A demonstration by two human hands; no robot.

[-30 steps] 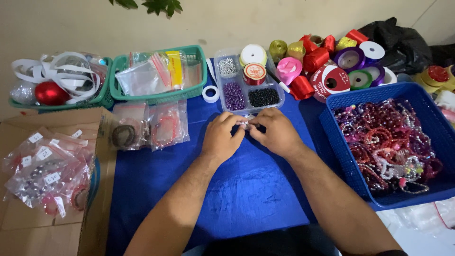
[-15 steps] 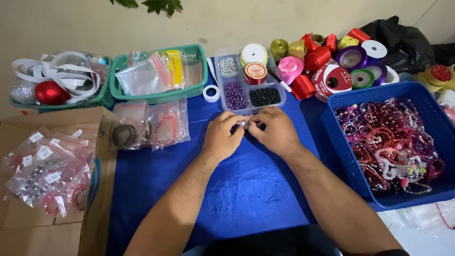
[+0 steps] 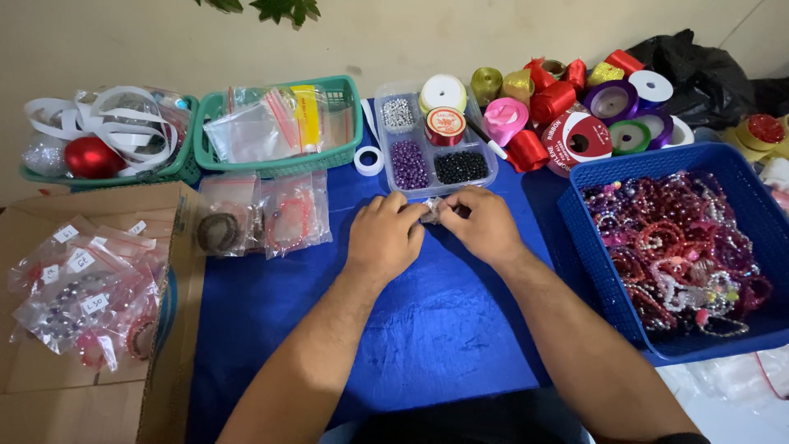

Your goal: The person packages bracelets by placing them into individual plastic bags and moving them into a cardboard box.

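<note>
My left hand [image 3: 385,236] and my right hand [image 3: 483,224] meet over the blue cloth [image 3: 411,329], fingertips pinched together on a small silvery beaded piece [image 3: 433,209]. Most of that piece is hidden by my fingers. Just beyond my hands lies a clear compartment tray [image 3: 472,136] with silver, purple and black beads, plus a white roll and a red spool. Both hands sit close to the tray's near edge.
A blue basket [image 3: 592,177] of pink and purple bead bracelets is at right. Ribbon spools [image 3: 575,103] lie behind it. Two green baskets [image 3: 279,160] hold plastic bags and ornaments at back left. Bagged bracelets [image 3: 263,215] lie on the cloth; a cardboard box [image 3: 164,395] of bagged items is at left.
My hands have stayed in the same place near the bead tray, fingers shifting only slightly on the small piece.
</note>
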